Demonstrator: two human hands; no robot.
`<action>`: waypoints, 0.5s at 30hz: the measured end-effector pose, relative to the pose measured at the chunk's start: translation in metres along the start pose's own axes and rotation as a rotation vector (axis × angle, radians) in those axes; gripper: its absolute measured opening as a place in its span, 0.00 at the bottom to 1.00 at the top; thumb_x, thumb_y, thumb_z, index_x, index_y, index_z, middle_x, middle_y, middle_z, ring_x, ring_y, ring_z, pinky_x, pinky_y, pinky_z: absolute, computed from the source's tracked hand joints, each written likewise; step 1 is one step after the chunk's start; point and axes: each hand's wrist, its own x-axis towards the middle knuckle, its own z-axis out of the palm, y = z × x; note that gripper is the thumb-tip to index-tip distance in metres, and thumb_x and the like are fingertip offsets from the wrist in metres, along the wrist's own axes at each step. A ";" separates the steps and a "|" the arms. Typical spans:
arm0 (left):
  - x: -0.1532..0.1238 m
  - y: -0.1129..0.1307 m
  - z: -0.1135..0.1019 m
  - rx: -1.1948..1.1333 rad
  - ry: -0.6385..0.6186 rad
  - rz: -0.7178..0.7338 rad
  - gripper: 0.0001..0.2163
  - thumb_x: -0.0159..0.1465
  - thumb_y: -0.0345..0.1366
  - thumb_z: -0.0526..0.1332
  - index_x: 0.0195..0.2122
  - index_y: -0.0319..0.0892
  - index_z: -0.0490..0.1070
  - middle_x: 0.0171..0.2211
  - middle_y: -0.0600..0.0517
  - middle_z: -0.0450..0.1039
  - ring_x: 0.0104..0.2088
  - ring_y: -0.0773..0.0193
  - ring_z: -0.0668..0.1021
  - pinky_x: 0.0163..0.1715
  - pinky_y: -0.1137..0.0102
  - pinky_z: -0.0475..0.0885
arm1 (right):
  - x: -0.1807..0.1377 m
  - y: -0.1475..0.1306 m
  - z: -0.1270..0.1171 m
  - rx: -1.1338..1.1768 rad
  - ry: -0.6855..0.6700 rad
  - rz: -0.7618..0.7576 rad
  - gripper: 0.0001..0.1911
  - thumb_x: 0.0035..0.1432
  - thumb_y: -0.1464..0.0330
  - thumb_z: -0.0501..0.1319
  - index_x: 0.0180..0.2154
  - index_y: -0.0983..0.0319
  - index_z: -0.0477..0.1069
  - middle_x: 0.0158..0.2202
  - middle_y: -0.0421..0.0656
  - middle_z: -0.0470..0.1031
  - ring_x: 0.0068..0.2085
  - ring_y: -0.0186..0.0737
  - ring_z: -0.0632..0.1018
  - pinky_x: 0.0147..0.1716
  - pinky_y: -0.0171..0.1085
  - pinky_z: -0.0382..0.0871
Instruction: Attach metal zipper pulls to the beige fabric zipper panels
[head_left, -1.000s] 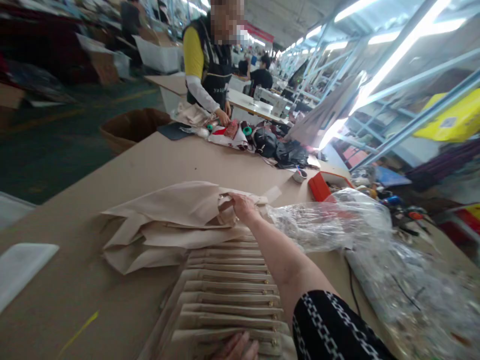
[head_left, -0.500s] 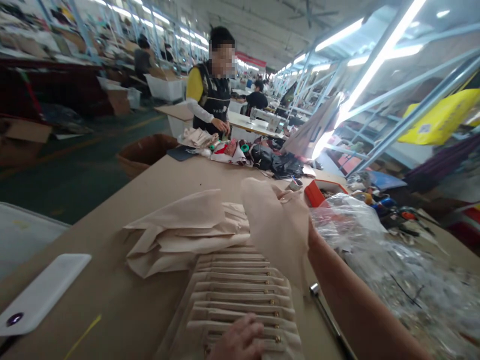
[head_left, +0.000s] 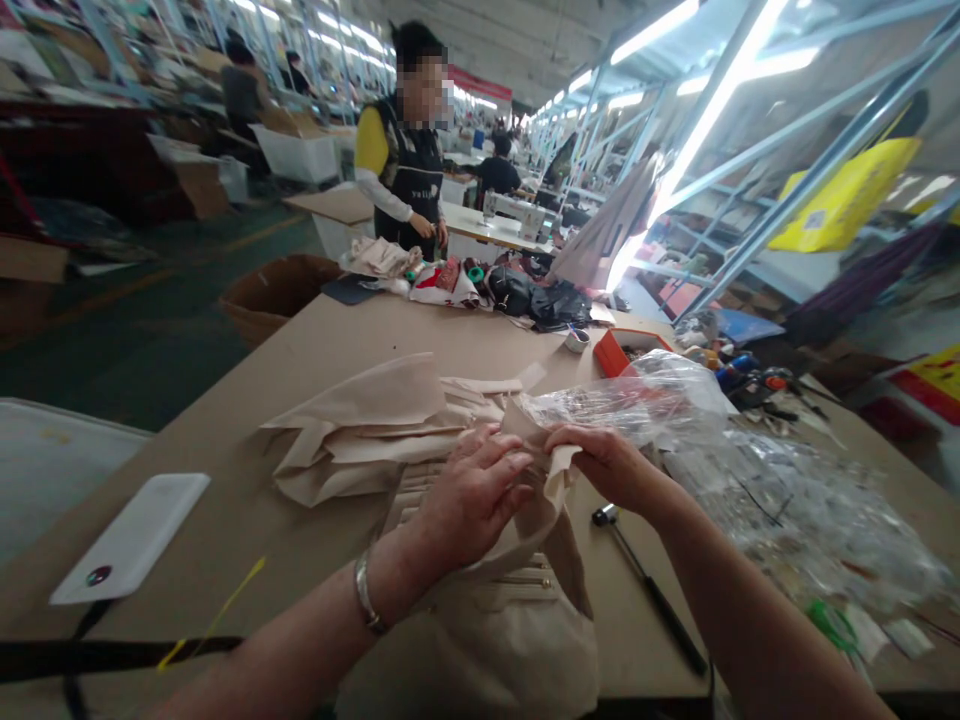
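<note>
My right hand (head_left: 604, 465) pinches the upper edge of a beige fabric piece (head_left: 536, 520), which is folded and bent upward. My left hand (head_left: 472, 495), with a metal bracelet at the wrist, grips the same piece from the left, its fingertips curled on the cloth. Beneath lies a stack of beige zippered pieces (head_left: 409, 490), overlapping in rows with small brass-coloured zipper ends at the right; the held cloth and my left hand cover much of it. Loose beige fabric panels (head_left: 360, 425) lie crumpled behind, to the left of my hands.
A small hammer (head_left: 652, 590) with a black handle lies right of the stack. Clear plastic bags (head_left: 787, 510) spread along the right. A white phone-shaped slab (head_left: 135, 535) rests at left. An orange box (head_left: 619, 350) stands further back. Across the table (head_left: 277, 360) stands a co-worker (head_left: 409, 165).
The fabric piece has come down toward me in my right hand. My left hand has moved up from the stack's near end and taken hold of it too. The view has shifted slightly.
</note>
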 end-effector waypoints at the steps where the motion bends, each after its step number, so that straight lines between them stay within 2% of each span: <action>1: -0.002 0.001 0.001 0.006 -0.019 -0.015 0.10 0.64 0.34 0.56 0.45 0.40 0.69 0.47 0.45 0.72 0.50 0.55 0.72 0.58 0.52 0.62 | -0.004 -0.001 0.002 0.061 0.012 0.016 0.09 0.59 0.73 0.53 0.36 0.61 0.72 0.34 0.41 0.74 0.37 0.36 0.74 0.39 0.35 0.65; 5: -0.010 -0.002 0.002 -0.031 0.003 -0.058 0.13 0.64 0.31 0.54 0.49 0.39 0.66 0.47 0.43 0.70 0.51 0.57 0.71 0.52 0.60 0.68 | -0.019 -0.007 0.023 0.486 0.169 0.145 0.07 0.57 0.65 0.59 0.32 0.62 0.71 0.30 0.41 0.71 0.31 0.34 0.70 0.32 0.33 0.63; 7: -0.015 -0.007 0.002 -0.057 0.014 -0.031 0.14 0.64 0.32 0.55 0.52 0.40 0.64 0.49 0.43 0.68 0.52 0.57 0.70 0.52 0.63 0.68 | -0.025 -0.010 0.040 0.721 0.286 0.217 0.10 0.52 0.61 0.64 0.31 0.61 0.70 0.28 0.39 0.70 0.28 0.33 0.68 0.28 0.32 0.62; 9: -0.020 -0.013 0.003 -0.063 0.028 -0.027 0.15 0.64 0.34 0.56 0.52 0.42 0.63 0.51 0.44 0.66 0.54 0.57 0.69 0.52 0.64 0.68 | -0.031 -0.010 0.058 0.895 0.371 0.258 0.14 0.47 0.59 0.67 0.31 0.60 0.69 0.29 0.39 0.70 0.28 0.33 0.69 0.28 0.32 0.62; 13: -0.028 -0.024 0.005 -0.075 -0.002 -0.010 0.16 0.63 0.38 0.59 0.52 0.43 0.63 0.52 0.44 0.65 0.54 0.56 0.68 0.53 0.63 0.67 | -0.041 -0.003 0.080 1.117 0.354 0.276 0.22 0.40 0.50 0.68 0.29 0.59 0.68 0.30 0.42 0.73 0.30 0.38 0.73 0.32 0.36 0.67; 15: -0.032 -0.025 0.006 -0.099 -0.031 0.023 0.17 0.61 0.39 0.60 0.50 0.43 0.64 0.51 0.44 0.66 0.55 0.54 0.68 0.54 0.60 0.66 | -0.047 0.000 0.082 1.195 0.296 0.290 0.25 0.36 0.47 0.68 0.25 0.60 0.68 0.27 0.41 0.73 0.28 0.38 0.73 0.29 0.36 0.67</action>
